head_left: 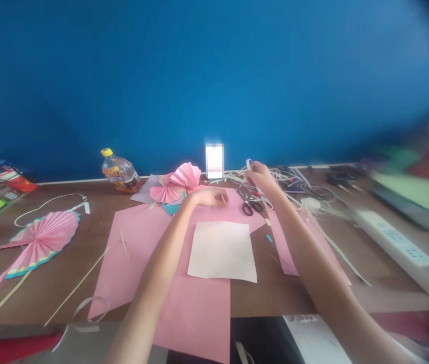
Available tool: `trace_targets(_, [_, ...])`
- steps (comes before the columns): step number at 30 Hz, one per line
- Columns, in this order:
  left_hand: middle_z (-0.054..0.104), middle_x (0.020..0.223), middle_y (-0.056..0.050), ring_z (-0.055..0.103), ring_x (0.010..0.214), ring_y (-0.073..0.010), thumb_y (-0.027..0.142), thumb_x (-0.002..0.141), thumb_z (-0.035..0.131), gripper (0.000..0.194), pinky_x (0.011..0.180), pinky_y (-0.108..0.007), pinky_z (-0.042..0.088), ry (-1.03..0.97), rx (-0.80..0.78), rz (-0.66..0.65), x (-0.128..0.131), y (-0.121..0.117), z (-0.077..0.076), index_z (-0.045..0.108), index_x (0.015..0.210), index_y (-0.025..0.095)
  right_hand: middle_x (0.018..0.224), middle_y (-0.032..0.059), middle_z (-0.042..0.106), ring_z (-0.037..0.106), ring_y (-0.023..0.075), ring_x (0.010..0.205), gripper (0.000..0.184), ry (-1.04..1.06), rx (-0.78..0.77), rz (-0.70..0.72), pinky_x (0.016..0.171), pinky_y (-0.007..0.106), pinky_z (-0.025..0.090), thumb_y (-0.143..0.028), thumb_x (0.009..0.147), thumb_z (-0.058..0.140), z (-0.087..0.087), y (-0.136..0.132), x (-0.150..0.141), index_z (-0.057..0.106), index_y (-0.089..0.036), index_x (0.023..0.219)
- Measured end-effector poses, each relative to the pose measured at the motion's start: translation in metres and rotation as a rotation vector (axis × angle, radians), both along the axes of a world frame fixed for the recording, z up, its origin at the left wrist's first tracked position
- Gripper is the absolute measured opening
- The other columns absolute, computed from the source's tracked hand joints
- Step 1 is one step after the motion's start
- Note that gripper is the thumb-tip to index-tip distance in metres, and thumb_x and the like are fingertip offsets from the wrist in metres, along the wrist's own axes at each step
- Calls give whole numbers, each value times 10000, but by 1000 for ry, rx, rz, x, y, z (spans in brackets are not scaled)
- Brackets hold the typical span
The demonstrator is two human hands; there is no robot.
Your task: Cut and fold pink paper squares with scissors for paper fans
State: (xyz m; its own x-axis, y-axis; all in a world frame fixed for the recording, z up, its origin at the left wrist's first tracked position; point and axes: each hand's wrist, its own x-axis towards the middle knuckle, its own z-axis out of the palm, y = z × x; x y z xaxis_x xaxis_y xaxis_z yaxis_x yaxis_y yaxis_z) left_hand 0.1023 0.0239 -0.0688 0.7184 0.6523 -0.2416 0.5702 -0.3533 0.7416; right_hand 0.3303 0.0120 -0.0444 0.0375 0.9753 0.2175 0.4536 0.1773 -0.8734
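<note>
Pink paper [134, 253] lies under our left hand [208, 197]; are we holding anything there?

We can't tell. Our fingers curl just beyond the cream sheet [222, 252].

And our right hand [261, 179]?

Pinched narrow on pale paper strips [237, 175], farther beyond that sheet, just beside the scissors [250, 206].

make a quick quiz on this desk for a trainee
1. True or false: the pleated pink paper fan lies to the left of the black-handled scissors.
2. Which one lies on the large pink paper? A) the pleated pink paper fan B) the cream sheet C) the power strip
3. Which hand is nearer the tangle of pale paper strips?

Key: 1 true; 2 B; 3 the right hand
</note>
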Motion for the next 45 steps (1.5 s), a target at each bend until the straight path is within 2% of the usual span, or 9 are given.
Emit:
trace_targets(3, [666,939,-86,633,763,-144,319,865,519,267,641,-246,498,-336,206,290,-3,2,10,609,1071,175,485,-34,462,389,99,439,115,-14,-117,301,476,245,292,-222,730,516,5,-8,-8,418,-204,673])
trace_targets(5, [651,1045,-105,635,807,-147,338,901,476,320,677,-257,506,-501,264,370,-3,1,19,583,1158,178,476,-56,414,362,91,431,109,-13,-176,463,464,240,260,-216,724,529,6,-12,-16,425,-204,694])
trace_targets(9, [576,1257,-116,618,912,-161,376,882,539,419,751,-274,503,-565,267,264,-2,-5,30,552,1268,215,544,-64,397,369,85,481,142,17,-216,627,486,233,275,-194,691,558,5,-16,-29,423,-205,737])
trace_targets(12, [585,1248,-113,609,908,-170,352,855,581,431,739,-283,494,-495,265,218,0,-8,31,568,1266,222,563,-62,388,373,89,495,138,6,-245,673,492,238,279,-192,689,549,2,-16,-32,435,-201,768])
trace_targets(18, [621,1181,-106,593,888,-165,383,851,574,368,749,-278,464,-442,355,229,5,-15,36,634,1152,181,585,-53,422,413,107,534,110,-226,-213,645,534,248,295,-167,702,496,0,-14,-30,415,-207,765])
trace_targets(26, [650,849,-42,581,791,-152,312,856,527,180,740,-272,433,-369,468,247,10,-16,32,607,814,156,712,-12,461,425,131,624,121,-624,-133,564,544,264,270,-200,724,505,-5,-11,-34,384,-203,722])
trace_targets(31, [602,799,-15,541,730,-134,306,893,460,174,689,-259,404,-328,519,263,6,-12,31,526,801,174,795,10,506,464,151,671,106,-683,-120,552,566,265,292,-219,748,498,-6,-11,-33,397,-207,778])
trace_targets(37, [577,780,-15,558,708,-129,420,924,389,274,672,-251,418,-374,448,448,-6,-6,33,490,846,177,815,16,526,481,154,689,115,-724,-131,523,581,261,291,-221,751,516,-3,-13,-32,413,-207,800])
trace_targets(45, [629,757,-34,589,675,-139,482,883,452,346,675,-270,439,-162,311,208,3,-11,25,555,797,164,753,21,499,456,147,632,120,-776,-191,534,547,270,279,-208,743,509,-1,-16,-37,393,-202,714])
